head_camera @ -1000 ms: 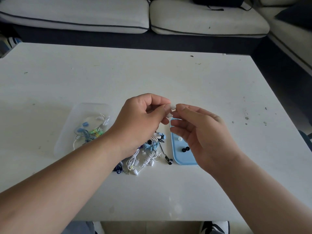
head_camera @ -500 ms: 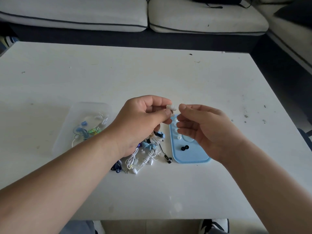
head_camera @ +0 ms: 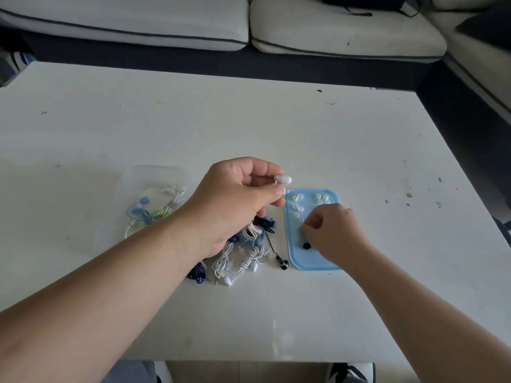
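The white earbud is pinched between the thumb and forefinger of the left hand. It is held raised above the desk, near the far left corner of the blue tray. Whether a tip is fitted on it cannot be made out.

The right hand is lowered onto the middle of the tray with its fingers curled downward. Its fingertips are hidden by the knuckles, so it cannot be told whether anything is pinched or the hand is closed on nothing.

Small white ear tips are scattered over the far half of the tray, and a black ear tip lies just beside the right hand. The step in hand is judged to be the handling of a single tip at the tray, most likely one meant for the held earbud.

For the next move, a fine pinch on one soft tip would be needed, without the neighbouring tips being scattered. The tip would then have to be carried to the earbud, lined up with its end and pressed on while the left hand is kept steady.

A tangled pile of earphones lies below the left hand, just beside the tray. A clear container with more earphones stands further left, and a sofa is seen beyond the desk.
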### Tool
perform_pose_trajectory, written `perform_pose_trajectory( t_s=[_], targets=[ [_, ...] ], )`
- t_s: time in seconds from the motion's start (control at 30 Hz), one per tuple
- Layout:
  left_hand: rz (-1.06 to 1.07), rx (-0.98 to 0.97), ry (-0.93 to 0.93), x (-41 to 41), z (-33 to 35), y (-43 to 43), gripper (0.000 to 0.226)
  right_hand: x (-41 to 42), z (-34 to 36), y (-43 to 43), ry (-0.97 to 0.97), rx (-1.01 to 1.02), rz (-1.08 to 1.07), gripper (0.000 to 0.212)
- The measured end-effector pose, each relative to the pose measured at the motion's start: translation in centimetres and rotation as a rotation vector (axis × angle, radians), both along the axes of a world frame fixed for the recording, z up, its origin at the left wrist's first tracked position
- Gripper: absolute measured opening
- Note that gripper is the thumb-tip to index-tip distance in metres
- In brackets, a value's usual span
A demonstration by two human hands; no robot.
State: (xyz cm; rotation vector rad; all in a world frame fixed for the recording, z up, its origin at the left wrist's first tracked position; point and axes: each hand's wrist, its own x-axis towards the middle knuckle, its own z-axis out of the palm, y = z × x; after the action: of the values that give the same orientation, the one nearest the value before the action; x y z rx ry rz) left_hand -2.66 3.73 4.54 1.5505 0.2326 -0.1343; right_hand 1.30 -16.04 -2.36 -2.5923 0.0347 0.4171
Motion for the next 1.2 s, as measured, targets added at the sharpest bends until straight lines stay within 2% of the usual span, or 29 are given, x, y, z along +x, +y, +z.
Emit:
perform_pose_trajectory(
  t_s=[0.2,0.3,0.47,0.53,0.77,1.03,1.2],
  targets=[
    [0.025,0.021,0.001,0.0,0.1,0.1,0.020,-0.3,0.5,0.3,0.020,-0.013,0.002,0.018],
    [0.039,0.016,0.003,0.0,0.2,0.1,0.020,-0.5,1.6,0.1,0.037,0.016,-0.010,0.015],
    [0.040,0.029,0.002,0.0,0.1,-0.1,0.022,-0.6,5.7,-0.5,0.102,0.407,-0.202,0.005],
    [0.041,0.029,0.004,0.0,0.2,-0.1,0.023,-0.5,6.8,-0.8,0.120,0.589,-0.267,0.007],
    [0.001,0.028,-0.014,0.1,0.3,-0.7,0.024,-1.2,8.0,0.5,0.245,1.028,-0.326,0.023],
    [0.003,0.042,-0.038,0.1,0.3,-0.6,0.025,-1.2,7.7,0.7,0.357,1.191,-0.293,0.023],
    [-0.004,0.056,-0.047,0.0,0.5,-0.7,0.025,-1.2,7.6,0.7,0.356,1.230,-0.293,0.036]
  ],
)
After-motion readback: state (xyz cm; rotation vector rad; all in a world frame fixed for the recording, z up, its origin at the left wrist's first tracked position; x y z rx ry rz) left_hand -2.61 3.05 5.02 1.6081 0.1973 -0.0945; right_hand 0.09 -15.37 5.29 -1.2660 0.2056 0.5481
